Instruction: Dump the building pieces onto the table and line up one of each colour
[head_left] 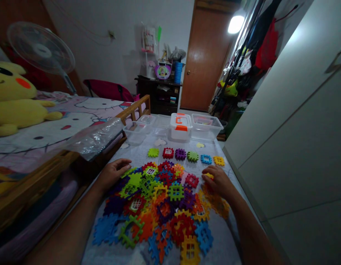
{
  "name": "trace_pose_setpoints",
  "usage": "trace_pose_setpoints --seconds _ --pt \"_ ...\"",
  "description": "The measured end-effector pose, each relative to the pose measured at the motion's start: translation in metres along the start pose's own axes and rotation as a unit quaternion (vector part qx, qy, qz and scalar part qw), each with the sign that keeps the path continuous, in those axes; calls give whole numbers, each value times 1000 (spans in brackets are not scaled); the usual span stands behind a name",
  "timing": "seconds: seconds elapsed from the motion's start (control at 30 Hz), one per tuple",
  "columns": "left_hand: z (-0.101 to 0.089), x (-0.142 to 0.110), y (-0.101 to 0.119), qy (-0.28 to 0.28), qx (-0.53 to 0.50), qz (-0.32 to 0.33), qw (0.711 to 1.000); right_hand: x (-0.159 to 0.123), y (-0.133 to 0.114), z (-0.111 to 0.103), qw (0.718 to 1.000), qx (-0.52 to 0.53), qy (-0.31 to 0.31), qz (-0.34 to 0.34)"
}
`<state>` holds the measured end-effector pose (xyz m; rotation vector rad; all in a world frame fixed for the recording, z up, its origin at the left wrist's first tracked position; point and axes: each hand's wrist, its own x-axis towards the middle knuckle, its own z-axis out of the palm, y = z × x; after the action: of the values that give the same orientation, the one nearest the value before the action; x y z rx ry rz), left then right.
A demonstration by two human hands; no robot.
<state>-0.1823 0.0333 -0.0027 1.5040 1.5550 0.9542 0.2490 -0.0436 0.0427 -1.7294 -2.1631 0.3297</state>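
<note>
My left hand lies open at the edge of the heap of interlocking plastic tiles. My right hand is curled, gripping a yellow tile at the heap's far right. Beyond both hands: a row of single tiles, then a white case.

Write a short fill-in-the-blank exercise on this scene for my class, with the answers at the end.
Behind the heap of plastic lattice tiles, ____ loose tiles lie in a row. The rightmost tile in that row is ____. The ____ hand is on a small yellow piece. The white box has ____ fittings.

Answers: six; yellow; right; orange.
</note>
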Motion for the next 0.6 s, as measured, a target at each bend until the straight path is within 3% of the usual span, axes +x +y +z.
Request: trace_pose_setpoints --seconds 0.13,0.27,0.4,0.6 --pt "0 -1 2 5 11 5 1000 -14 22 -19 995 -10 -24 101" --pt "0 -1 3 -1 24 9 1000 -23 17 -20 980 -18 -102 171" --pt "0 -1 2 -4 37 13 999 -21 2 -12 979 -48 -118 159" --pt "0 0 3 -2 42 11 999 -14 -1 -4 992 49 -34 111"
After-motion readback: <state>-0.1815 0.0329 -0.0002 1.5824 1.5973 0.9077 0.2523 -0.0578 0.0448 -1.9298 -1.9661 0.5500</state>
